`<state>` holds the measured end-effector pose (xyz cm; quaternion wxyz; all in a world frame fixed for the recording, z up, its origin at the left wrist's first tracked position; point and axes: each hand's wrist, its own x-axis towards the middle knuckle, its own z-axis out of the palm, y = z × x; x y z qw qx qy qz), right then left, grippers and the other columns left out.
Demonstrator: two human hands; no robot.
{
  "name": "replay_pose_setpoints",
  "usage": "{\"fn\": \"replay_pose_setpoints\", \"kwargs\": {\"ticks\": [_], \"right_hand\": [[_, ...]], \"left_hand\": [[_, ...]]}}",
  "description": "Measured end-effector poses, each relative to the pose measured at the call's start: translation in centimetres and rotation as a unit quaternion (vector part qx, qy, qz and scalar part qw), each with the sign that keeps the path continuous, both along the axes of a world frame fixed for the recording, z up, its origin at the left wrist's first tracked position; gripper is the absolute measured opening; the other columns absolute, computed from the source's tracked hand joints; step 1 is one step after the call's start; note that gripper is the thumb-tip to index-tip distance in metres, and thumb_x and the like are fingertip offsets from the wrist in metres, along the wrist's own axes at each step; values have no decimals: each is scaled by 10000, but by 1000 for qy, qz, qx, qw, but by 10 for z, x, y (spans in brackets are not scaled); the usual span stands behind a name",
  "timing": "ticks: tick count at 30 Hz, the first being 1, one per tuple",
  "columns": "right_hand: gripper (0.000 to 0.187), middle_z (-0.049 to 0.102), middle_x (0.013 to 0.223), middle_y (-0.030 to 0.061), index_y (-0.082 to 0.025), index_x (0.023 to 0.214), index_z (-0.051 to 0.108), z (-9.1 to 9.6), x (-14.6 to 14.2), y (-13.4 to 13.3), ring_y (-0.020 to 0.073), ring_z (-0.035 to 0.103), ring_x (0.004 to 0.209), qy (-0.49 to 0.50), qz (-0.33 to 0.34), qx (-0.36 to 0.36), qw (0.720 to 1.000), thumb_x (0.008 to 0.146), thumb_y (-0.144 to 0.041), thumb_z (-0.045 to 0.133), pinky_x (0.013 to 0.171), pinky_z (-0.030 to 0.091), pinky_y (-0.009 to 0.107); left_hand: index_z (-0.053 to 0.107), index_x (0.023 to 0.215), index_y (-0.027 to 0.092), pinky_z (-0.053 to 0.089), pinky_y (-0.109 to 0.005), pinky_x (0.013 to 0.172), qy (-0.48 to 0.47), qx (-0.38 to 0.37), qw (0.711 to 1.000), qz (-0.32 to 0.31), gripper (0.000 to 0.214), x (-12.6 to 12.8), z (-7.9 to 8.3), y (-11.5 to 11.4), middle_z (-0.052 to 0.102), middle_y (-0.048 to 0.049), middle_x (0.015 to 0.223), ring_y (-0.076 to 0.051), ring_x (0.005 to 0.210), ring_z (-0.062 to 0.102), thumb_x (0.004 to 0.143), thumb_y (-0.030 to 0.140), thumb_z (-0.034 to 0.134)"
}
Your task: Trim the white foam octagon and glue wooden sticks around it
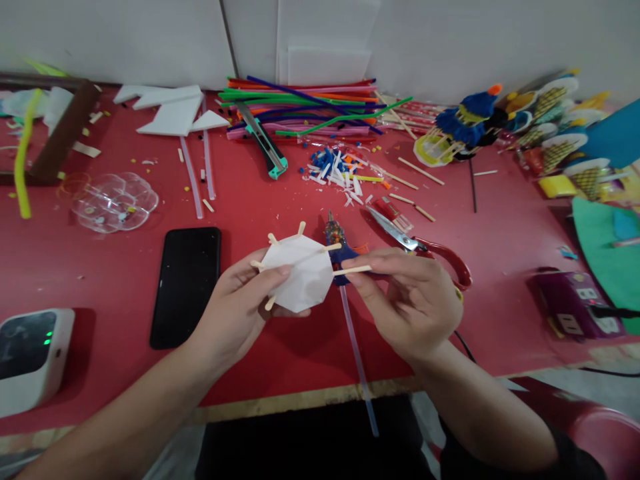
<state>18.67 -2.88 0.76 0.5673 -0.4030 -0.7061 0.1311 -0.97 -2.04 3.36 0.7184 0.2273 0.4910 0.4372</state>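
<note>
My left hand (250, 293) grips a white many-sided piece of card or foam (303, 280) by its left side, thumb on top. Several short pale wooden sticks (301, 229) jut out around its edge. Between thumb and fingertips, my right hand (410, 293) pinches another wooden stick (357, 270), whose left end meets the right edge of the white piece. Whether it is fixed there I cannot tell. Below and behind lies a blue hot glue gun (337, 243), partly hidden by my hands, with a long clear glue stick (357, 360) reaching past the table edge.
Red-handled scissors (445, 257), a green utility knife (267, 150) and colourful pipe cleaners (305, 100) lie on the red table (270, 367). A black phone (185, 287), a white device (37, 353) and a clear flower-shaped tray (117, 203) are at left. Finished crafts (465, 123) stand back right.
</note>
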Motion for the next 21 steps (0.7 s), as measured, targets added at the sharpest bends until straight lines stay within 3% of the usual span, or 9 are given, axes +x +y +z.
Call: {"fn": "replay_pose_setpoints", "kwargs": {"ticks": [13,21], "right_hand": [[395,780,935,3,-259,1134,662,-2,0,0,188,759,855,4,17,11,1000,828,-20,734,733,649,359],[377,785,930,16,-248,1123,653,-2,1,1,201,751,886,-11,34,8,999,837,-10,713,766,636,388]], "left_hand": [[756,946,164,646,-303,550,4,-3,1000,-8,296,0,0,0,779,-88,951,-284,847,757,675,259,824],[743,877,173,604,-252,480,16,0,1000,1,247,1,1,0,754,-43,824,-225,736,735,651,238,820]]}}
